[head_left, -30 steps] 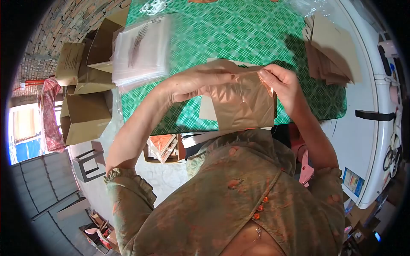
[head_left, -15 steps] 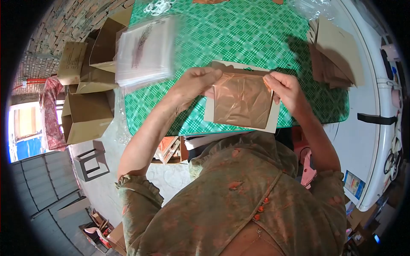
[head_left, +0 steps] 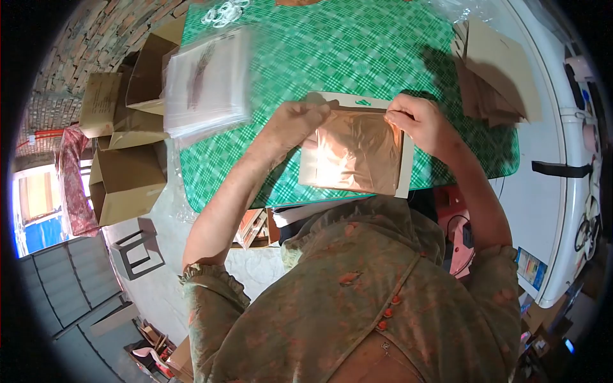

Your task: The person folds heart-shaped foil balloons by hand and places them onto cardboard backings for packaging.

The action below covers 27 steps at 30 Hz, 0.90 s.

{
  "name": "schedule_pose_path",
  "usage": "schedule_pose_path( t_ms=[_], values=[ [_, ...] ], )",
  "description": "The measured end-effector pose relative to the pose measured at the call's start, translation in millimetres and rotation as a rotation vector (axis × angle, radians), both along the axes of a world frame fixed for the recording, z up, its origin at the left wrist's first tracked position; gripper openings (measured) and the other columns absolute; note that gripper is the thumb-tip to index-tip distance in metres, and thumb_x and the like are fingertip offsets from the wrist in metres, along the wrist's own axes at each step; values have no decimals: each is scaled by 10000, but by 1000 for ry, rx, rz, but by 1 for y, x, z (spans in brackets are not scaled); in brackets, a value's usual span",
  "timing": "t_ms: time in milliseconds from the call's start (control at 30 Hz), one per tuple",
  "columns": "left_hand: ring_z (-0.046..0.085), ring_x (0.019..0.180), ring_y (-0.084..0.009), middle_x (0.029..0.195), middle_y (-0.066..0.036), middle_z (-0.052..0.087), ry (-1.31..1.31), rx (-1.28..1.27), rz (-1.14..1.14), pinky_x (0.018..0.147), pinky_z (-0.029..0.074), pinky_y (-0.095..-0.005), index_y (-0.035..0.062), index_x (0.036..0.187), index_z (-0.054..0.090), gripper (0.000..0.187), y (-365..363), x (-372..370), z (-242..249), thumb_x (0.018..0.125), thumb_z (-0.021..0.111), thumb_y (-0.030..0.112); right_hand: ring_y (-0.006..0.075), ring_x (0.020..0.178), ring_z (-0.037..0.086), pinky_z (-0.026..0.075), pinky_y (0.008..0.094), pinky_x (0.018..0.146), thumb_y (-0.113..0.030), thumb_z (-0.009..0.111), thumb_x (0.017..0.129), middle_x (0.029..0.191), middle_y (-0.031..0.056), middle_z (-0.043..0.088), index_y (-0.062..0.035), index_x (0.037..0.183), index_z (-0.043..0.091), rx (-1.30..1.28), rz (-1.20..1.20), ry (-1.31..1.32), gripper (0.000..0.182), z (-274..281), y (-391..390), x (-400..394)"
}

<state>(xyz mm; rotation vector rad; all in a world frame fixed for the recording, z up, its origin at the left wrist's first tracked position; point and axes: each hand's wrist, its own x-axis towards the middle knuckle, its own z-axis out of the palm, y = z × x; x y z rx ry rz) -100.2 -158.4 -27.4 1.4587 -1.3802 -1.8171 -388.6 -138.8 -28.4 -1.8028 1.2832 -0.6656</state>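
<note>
Take as clock centre the thin, glossy, copper-coloured rectangular film [head_left: 364,150], with 12 o'clock on the side away from the torso. Locate the film near the front edge of the table, spread over a flat, cream rectangular card [head_left: 309,166] and creased, with a bright reflection at 7 o'clock. Note a card border visible around the film, wider at 12 o'clock and bearing a small green mark [head_left: 363,102]. At 10 o'clock, find the left hand [head_left: 305,118] with fingers curled and thumb closed against them, pinching the film at its upper left corner. At 2 o'clock, find the right hand [head_left: 415,122] with thumb and index finger pressed together on the upper right corner, remaining fingers bent. Identify as support surface a green-and-white checked table cover [head_left: 332,51]. On the cover, beyond the left hand at 10 o'clock, locate a stack of clear plastic sleeves [head_left: 207,83]; farther out, between 10 and 11 o'clock, a tangle of white cord [head_left: 223,14]. At 2 o'clock, locate a fanned stack of flat brown card pieces [head_left: 498,70]; at 1 o'clock, near the upper picture edge, crumpled clear plastic [head_left: 466,7]. At 9 o'clock, off the table, note open brown cardboard boxes [head_left: 131,182]; at 8 o'clock, a grey rectangular frame [head_left: 136,260] on the floor.
</note>
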Motion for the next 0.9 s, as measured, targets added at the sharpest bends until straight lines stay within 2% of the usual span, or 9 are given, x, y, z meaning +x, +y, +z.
schedule_pose_path(
  t_ms=[67, 133, 233, 433, 533, 667, 767, 867, 900],
  values=[
    [729, 736, -160, 926, -99, 753, 0, 2, 4, 669, 622, -304, -46, 1116, 709, 370, 0, -2, 4, 1053, 620, 307, 283, 717, 662, 503, 386, 666, -160, 677, 946, 789, 181, 666, 31, 935, 656, 16, 4, 43, 193, 1, -5, 0],
    [721, 709, -150, 899, -92, 753, -44, 13, 10, 637, 611, -300, -41, 1100, 713, 377, -2, -6, 9, 1058, 610, 319, 310, 723, 665, 504, 402, 665, -167, 679, 941, 795, 190, 667, 30, 937, 658, -3, 10, 68, 198, 1, -8, 1],
    [706, 685, -202, 920, -139, 758, -407, -59, -138, 625, 558, -324, 15, 1092, 751, 356, -12, -5, 14, 1031, 603, 332, 354, 735, 666, 508, 426, 667, -179, 681, 938, 802, 207, 665, 26, 932, 657, -27, 8, 102, 206, 1, -11, 3],
    [682, 726, -378, 848, -152, 691, -842, -919, -160, 668, 551, -468, 100, 1028, 737, 178, 11, -20, 29, 932, 677, 237, 398, 762, 670, 517, 453, 677, -189, 678, 939, 807, 221, 664, 14, 902, 645, -54, -16, 150, 209, 1, -12, 7],
    [693, 858, -350, 874, -138, 671, -612, -1164, 7, 710, 543, -450, 70, 1000, 712, 169, 21, -24, 16, 907, 711, 211, 401, 762, 672, 518, 461, 672, -194, 675, 941, 810, 220, 667, 6, 912, 646, -48, -21, 159, 204, 2, -12, 8],
    [632, 1175, -364, 1259, -191, 659, -551, -1212, -208, 936, 520, -503, 13, 1129, 687, 311, 45, -36, -1, 904, 742, 220, 403, 748, 669, 517, 452, 652, -173, 667, 948, 806, 218, 662, 6, 940, 636, -54, -5, 154, 182, 1, -11, 6],
    [488, 1387, -387, 1414, -199, 575, -516, -1259, -248, 1132, 387, -554, 23, 1268, 656, 467, 65, -53, -3, 893, 745, 287, 248, 632, 604, 488, 355, 625, -118, 644, 972, 739, 174, 625, 18, 946, 618, -148, 20, 63, 141, -3, -7, 4],
    [346, 1501, -395, 1547, -184, 470, -577, -1174, -277, 1235, 223, -571, 65, 1413, 587, 601, 80, -61, -15, 906, 724, 357, 402, 736, 665, 510, 416, 625, -112, 653, 955, 798, 217, 649, 14, 923, 606, -203, -20, 28, 139, 6, 1, 8],
    [337, 1504, -402, 1550, -185, 464, -585, -1178, -280, 1235, 217, -577, 70, 1421, 582, 608, 80, -61, -18, 907, 721, 363, 407, 733, 665, 510, 421, 622, -116, 655, 955, 797, 216, 649, 8, 922, 607, -200, -29, 39, 137, 6, 3, 8]
  ],
)
